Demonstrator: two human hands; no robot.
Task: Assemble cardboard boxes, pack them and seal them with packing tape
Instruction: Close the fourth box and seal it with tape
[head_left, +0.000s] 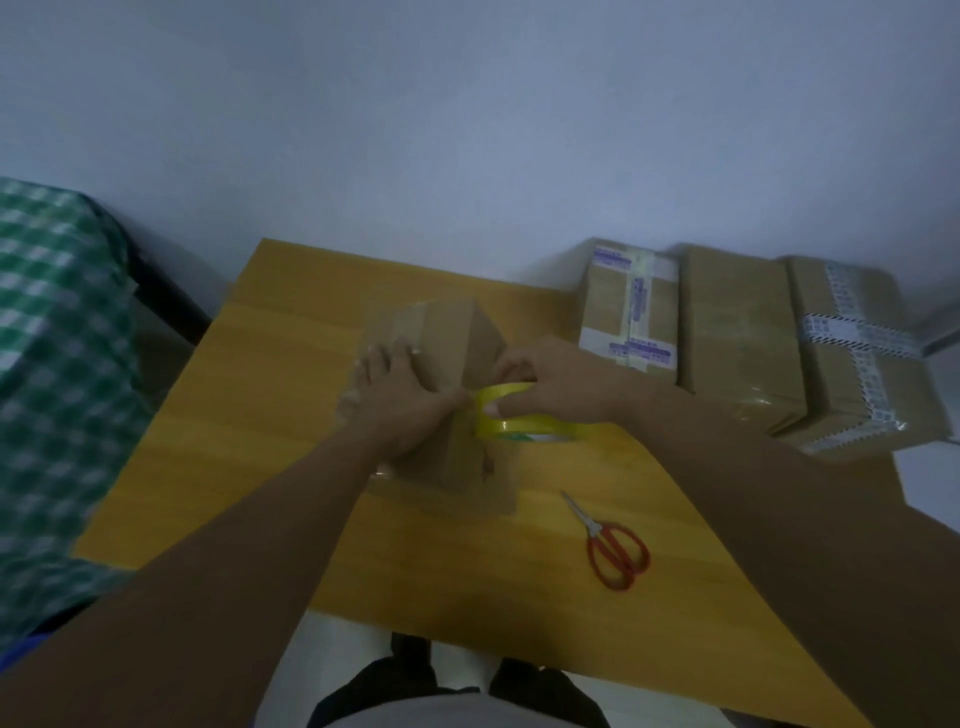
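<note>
Left hand (400, 395) flat, fingers straight, atop brown cardboard box (452, 332) at centre of yellow wooden table (291, 364). Right hand (556, 379) curled around yellow packing-tape roll (501, 423), against box's right side.

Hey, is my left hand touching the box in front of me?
Touching. The head view shows the left hand pressed flat, fingers spread, on the cardboard box, while the right hand grips the tape roll.
</note>
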